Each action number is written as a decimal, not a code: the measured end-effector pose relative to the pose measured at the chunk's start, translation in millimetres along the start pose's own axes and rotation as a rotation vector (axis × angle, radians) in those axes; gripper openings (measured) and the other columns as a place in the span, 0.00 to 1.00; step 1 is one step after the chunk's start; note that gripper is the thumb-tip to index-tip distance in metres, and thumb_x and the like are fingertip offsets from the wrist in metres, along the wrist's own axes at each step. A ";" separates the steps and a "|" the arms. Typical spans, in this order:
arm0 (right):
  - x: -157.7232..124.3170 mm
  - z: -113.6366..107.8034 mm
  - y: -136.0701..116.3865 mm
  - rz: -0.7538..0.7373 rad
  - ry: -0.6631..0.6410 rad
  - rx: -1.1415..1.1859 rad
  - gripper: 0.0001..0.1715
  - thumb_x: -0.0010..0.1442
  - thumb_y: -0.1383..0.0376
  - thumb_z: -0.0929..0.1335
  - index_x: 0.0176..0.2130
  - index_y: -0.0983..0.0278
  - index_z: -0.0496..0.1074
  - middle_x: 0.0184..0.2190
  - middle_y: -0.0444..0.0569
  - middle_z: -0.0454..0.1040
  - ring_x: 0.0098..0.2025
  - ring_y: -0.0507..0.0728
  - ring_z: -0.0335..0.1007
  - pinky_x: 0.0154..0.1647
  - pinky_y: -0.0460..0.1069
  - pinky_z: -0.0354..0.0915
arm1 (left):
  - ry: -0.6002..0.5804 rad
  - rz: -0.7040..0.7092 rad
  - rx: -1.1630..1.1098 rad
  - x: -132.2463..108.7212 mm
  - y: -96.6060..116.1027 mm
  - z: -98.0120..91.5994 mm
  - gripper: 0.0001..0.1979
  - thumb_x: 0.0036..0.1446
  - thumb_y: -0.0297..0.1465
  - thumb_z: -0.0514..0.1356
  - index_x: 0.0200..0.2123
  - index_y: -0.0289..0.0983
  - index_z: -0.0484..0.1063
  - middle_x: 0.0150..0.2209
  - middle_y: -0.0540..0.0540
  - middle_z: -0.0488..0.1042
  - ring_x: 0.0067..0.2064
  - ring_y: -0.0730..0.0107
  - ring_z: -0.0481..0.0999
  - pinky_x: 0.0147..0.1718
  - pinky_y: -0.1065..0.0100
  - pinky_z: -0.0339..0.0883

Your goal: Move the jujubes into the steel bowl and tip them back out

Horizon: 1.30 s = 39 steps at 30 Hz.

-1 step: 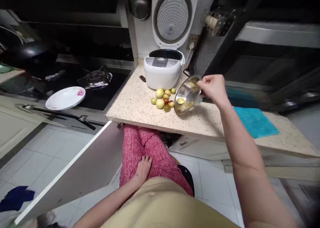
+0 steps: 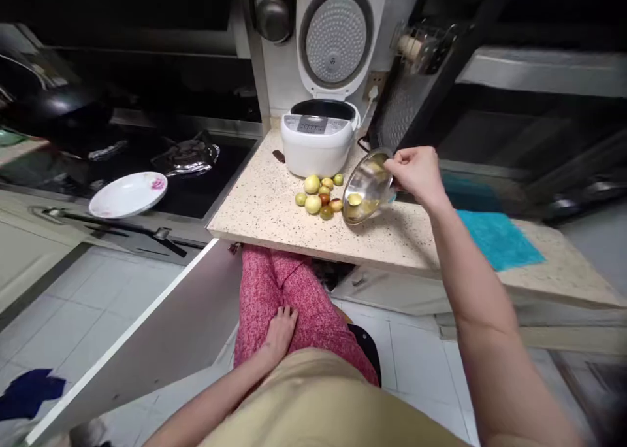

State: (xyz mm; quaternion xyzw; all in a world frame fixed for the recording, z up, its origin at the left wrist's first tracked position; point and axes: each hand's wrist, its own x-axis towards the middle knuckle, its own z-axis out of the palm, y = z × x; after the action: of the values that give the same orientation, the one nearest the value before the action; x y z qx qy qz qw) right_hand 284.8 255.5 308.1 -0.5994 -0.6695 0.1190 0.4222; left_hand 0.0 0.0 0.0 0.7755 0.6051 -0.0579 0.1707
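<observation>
My right hand (image 2: 416, 172) is closed on the upper rim of a steel bowl (image 2: 365, 189), which is tipped on its side on the speckled counter (image 2: 264, 205) with its mouth facing left. One small green-yellow fruit (image 2: 354, 198) lies inside the bowl at its lower edge. Several small green, yellow and reddish fruits (image 2: 316, 198) lie in a cluster on the counter just left of the bowl. My left hand (image 2: 280, 329) rests on my thigh in red patterned trousers, fingers stretched out, holding nothing.
A white rice cooker (image 2: 318, 136) with its lid up stands behind the fruits. A blue cloth (image 2: 497, 238) lies on the counter at right. A white plate (image 2: 128, 193) sits on the dark stove at left. An open cabinet door (image 2: 147, 349) juts out below the counter.
</observation>
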 end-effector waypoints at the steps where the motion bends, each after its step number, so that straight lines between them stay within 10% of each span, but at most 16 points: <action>1: 0.0 -2.3 -3.9 -0.003 -0.001 -0.019 0.17 0.51 0.70 0.69 0.17 0.60 0.60 0.12 0.40 0.57 0.20 0.51 0.55 0.24 0.48 0.51 | -0.006 0.002 -0.054 0.0 -2.0 -3.8 0.18 0.69 0.37 0.62 0.57 0.36 0.71 0.56 0.39 0.74 0.53 0.58 0.78 0.52 0.53 0.76; 6: -1.5 -10.0 -24.4 0.009 -0.024 -0.146 0.18 0.50 0.70 0.70 0.17 0.60 0.60 0.12 0.41 0.57 0.21 0.53 0.57 0.25 0.48 0.52 | -0.006 0.100 -0.319 -3.4 -17.8 -43.5 0.13 0.66 0.27 0.59 0.54 0.37 0.71 0.49 0.38 0.76 0.50 0.59 0.79 0.49 0.60 0.74; 11: -3.3 -11.7 -37.9 0.043 -0.028 -0.243 0.17 0.49 0.69 0.70 0.17 0.60 0.61 0.14 0.42 0.60 0.24 0.54 0.60 0.28 0.49 0.54 | 0.077 0.277 -0.535 5.2 -30.3 -137.6 0.10 0.72 0.36 0.53 0.51 0.40 0.68 0.42 0.46 0.76 0.39 0.67 0.77 0.40 0.67 0.73; 17: -8.2 -13.4 -41.4 0.038 0.006 -0.292 0.15 0.48 0.69 0.69 0.17 0.60 0.60 0.15 0.44 0.61 0.25 0.56 0.59 0.29 0.50 0.53 | 0.705 0.310 -0.529 81.4 -39.2 -238.5 0.10 0.70 0.34 0.56 0.52 0.40 0.68 0.48 0.43 0.73 0.49 0.61 0.74 0.51 0.60 0.70; 26: -23.3 -22.2 -40.9 -0.010 0.056 -0.281 0.14 0.46 0.67 0.68 0.16 0.60 0.59 0.13 0.42 0.58 0.22 0.53 0.56 0.27 0.49 0.51 | 0.775 0.173 -0.423 182.4 -60.1 -251.1 0.11 0.67 0.29 0.57 0.52 0.39 0.70 0.50 0.38 0.72 0.51 0.53 0.72 0.49 0.55 0.71; 39: -109.7 -61.4 -28.9 0.085 0.069 0.185 0.23 0.54 0.61 0.70 0.17 0.60 0.55 0.12 0.39 0.56 0.16 0.49 0.55 0.19 0.45 0.48 | 0.792 0.251 -0.430 183.9 -83.5 -245.9 0.25 0.72 0.40 0.52 0.67 0.37 0.61 0.61 0.33 0.68 0.62 0.49 0.68 0.63 0.45 0.64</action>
State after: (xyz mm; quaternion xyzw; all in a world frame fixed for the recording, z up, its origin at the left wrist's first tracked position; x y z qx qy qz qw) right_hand 299.8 127.9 318.8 -0.5894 -0.6148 0.1775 0.4930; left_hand -60.7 268.8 159.2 0.7521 0.5235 0.3904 0.0893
